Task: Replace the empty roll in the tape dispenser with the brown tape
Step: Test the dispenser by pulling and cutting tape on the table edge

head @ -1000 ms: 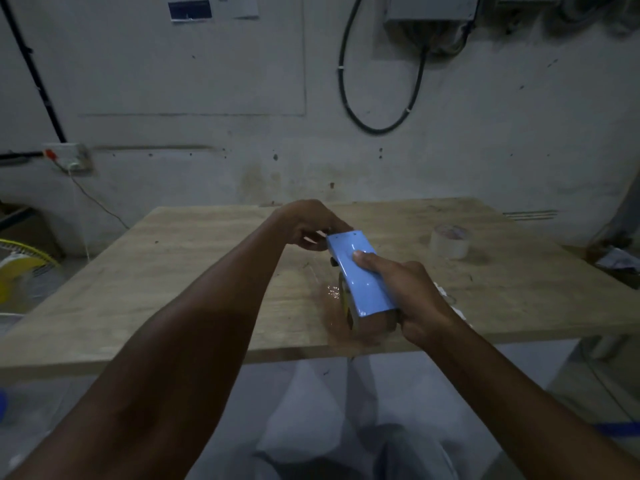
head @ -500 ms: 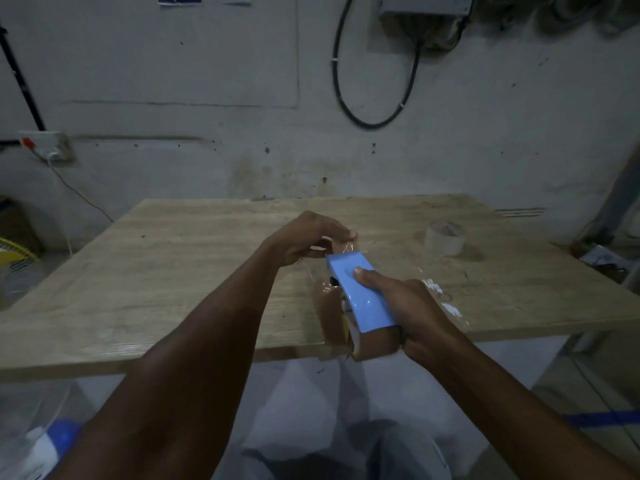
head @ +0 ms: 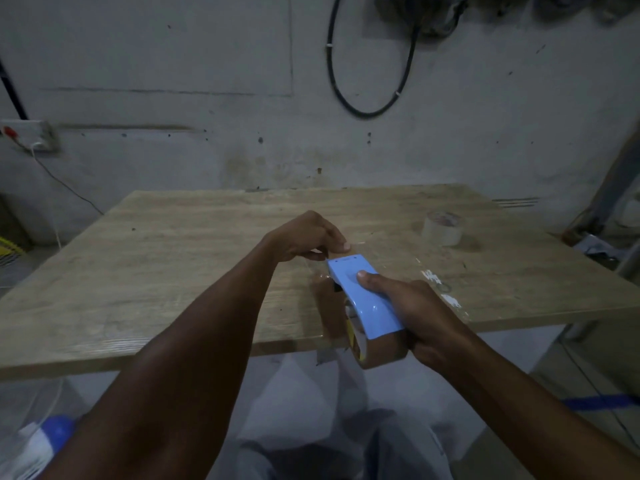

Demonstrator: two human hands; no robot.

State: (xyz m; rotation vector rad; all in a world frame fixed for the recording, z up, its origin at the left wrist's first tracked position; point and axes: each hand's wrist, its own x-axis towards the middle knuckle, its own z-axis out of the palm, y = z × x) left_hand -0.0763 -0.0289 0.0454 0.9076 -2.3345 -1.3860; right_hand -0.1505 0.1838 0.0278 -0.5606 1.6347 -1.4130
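My right hand grips a light blue tape dispenser over the near edge of the wooden table, thumb on its top. The brown tape roll sits in the dispenser under the blue cover, partly hidden by my fingers. My left hand pinches the free end of the brown tape at the dispenser's front tip. An empty, pale roll stands on the table at the far right, apart from both hands.
Bits of torn tape or white scraps lie on the table right of the dispenser. A wall with a black cable loop and a socket stands behind. A blue-and-white object lies on the floor at lower left.
My left hand stays at the dispenser's front tip, pinching the tape end. The dispenser has barely moved; the camera has turned slightly to the right.
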